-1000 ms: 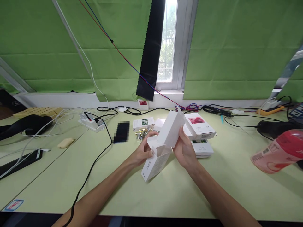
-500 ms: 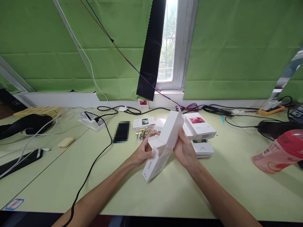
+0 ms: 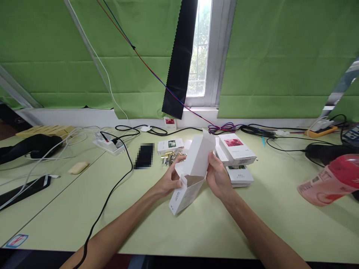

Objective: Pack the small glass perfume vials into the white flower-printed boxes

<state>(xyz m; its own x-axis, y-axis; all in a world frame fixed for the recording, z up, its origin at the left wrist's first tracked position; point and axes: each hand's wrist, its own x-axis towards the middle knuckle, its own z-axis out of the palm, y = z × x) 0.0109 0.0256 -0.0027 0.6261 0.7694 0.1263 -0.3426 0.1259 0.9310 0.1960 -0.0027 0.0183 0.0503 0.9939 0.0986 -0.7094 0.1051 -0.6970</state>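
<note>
Between my hands is a white cardboard box (image 3: 183, 198), tilted above the table with its lid flap (image 3: 198, 155) raised and its inside partly showing. My left hand (image 3: 169, 180) is closed on the box's left side, thumb at the opening's edge. With fingers partly hidden behind the card, my right hand (image 3: 217, 177) pinches the right edge of the lid flap. Just beyond my left hand lies a pile of small gold and silver metal pieces (image 3: 169, 157). Behind it is a small white box with a green picture (image 3: 170, 145).
White boxes with a red flower picture (image 3: 237, 149) are stacked at right over other boxes (image 3: 240, 175). A pink bottle with a red lid (image 3: 328, 181) lies far right. At left are a power strip (image 3: 109, 144), a yellowish soap-like piece (image 3: 78, 167) and a black cable (image 3: 112, 190).
The lid flap has swung slightly to the left and turned its inner face more toward me. My right hand has shifted a little left with it; my left hand is nearly still.
</note>
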